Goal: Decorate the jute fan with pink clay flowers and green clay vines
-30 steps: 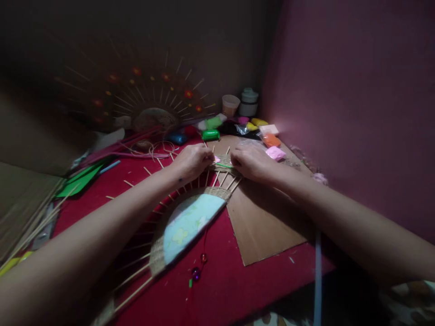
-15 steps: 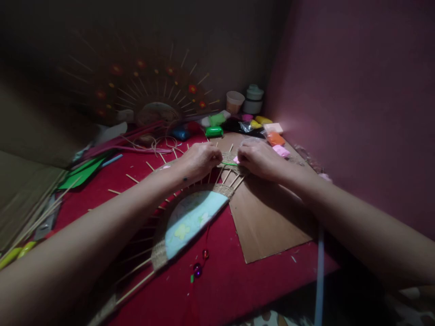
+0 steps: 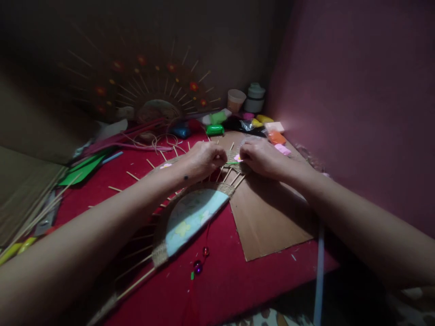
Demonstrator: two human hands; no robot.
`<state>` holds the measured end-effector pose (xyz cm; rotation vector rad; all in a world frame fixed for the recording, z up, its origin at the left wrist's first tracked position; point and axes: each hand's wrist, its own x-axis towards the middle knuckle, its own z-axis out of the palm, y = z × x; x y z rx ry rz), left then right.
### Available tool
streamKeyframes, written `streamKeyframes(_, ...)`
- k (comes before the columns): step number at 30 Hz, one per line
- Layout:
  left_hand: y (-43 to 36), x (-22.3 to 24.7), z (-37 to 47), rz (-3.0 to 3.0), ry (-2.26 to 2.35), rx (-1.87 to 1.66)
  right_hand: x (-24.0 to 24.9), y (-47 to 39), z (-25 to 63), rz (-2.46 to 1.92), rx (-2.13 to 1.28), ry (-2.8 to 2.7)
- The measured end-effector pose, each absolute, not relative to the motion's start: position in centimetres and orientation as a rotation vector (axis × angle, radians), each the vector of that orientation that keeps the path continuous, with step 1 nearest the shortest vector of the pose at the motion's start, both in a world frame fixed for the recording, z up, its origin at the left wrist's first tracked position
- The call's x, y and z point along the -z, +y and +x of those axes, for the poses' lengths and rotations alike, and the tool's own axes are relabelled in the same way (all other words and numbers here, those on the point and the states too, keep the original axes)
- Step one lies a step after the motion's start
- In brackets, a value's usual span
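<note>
Head view: pinching green string (image 3: pixel 233 163) in nearly closed left hand (image 3: pixel 204 159); curling right hand (image 3: pixel 261 156) by its other end, hold hard to tell. Underneath, fan (image 3: pixel 193 217) on red table (image 3: pixel 220 285) and card (image 3: pixel 272 226). Behind, cup (image 3: pixel 235 101) and jar (image 3: pixel 254 98), insides hidden.

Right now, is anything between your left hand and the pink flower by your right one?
Only a thin green strand crosses the gap between the left hand and the pink flower, over the woven band; nothing else visible blocks it.

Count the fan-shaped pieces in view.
2: a blue-panelled fan on the red tabletop, and a red-flowered fan at the dim back wall. More could be hidden in the shadows.
</note>
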<state>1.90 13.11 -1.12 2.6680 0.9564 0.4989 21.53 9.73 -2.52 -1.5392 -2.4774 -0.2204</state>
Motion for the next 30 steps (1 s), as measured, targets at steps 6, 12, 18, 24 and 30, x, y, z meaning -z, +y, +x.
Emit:
streamKeyframes(6, 12.1, 0.9, 2.6, 2.627, 1.008, -0.393, 2.1, 9.3, 21.4, -1.59, 0.326, -2.508)
streamKeyframes(12, 11.2, 0.6, 2.9, 2.68, 1.002, -0.289, 1.9, 9.1, 20.9, -1.663, 0.405, -2.594)
streamKeyframes(18, 11.1, 0.7, 2.9, 2.693, 0.99, -0.292, 2.4, 9.0, 21.3, -1.601, 0.374, -2.571)
streamKeyframes(24, 11.0, 0.4, 2.8, 2.67, 0.975, -0.274, 2.5, 8.9, 22.0, -1.629, 0.244, -2.392)
streamKeyframes(30, 10.9, -0.1, 2.8, 2.589, 0.999, -0.212, 2.2, 8.0, 21.6, -1.645, 0.3, -2.471)
